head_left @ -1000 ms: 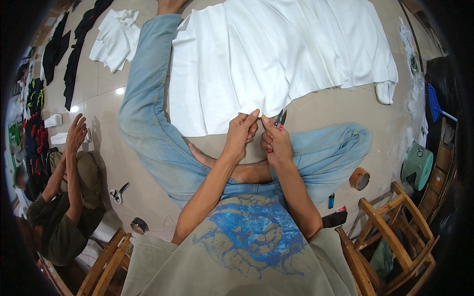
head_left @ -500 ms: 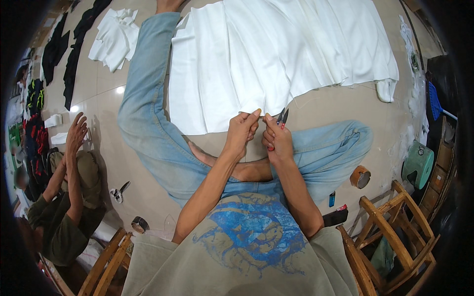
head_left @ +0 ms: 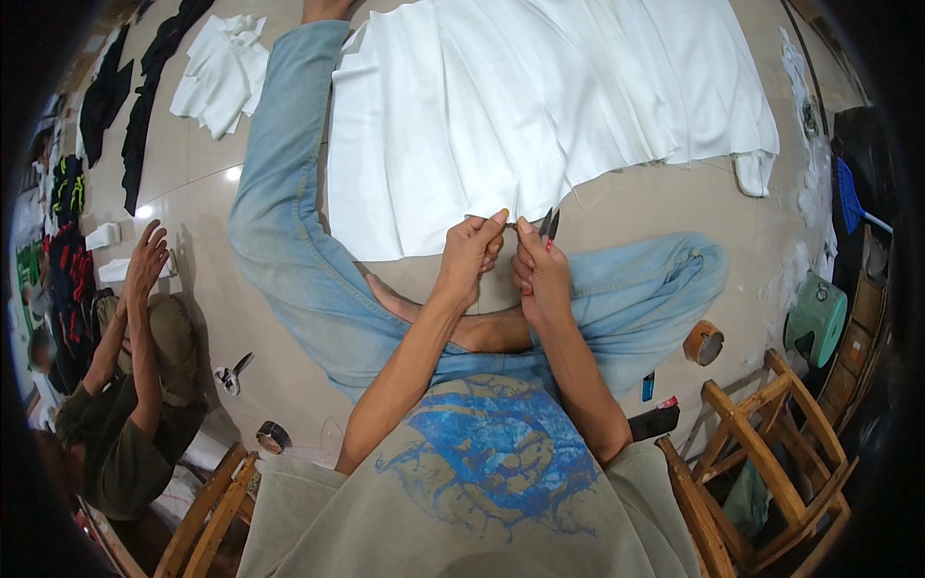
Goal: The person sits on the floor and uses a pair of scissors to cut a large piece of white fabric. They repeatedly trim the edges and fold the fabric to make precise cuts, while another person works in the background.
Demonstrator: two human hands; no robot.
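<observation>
A wide white fabric with long folds lies spread before me on the floor. My left hand is closed, thumb and forefinger pinching the fabric's near edge. Just to its right, my right hand is closed round small red-handled thread snips, blades pointing away from me, with its thumb and forefinger at the same edge. What lies between the two pinches is too small to make out.
A co-worker sits at left near scissors, black garments and a white cloth pile. Tape rolls, a lighter, wooden stools, a green container and a blue dustpan surround me.
Both hands have shifted very slightly upward, still holding the fabric's edge and the snips. The fabric's near edge has moved slightly with them.
</observation>
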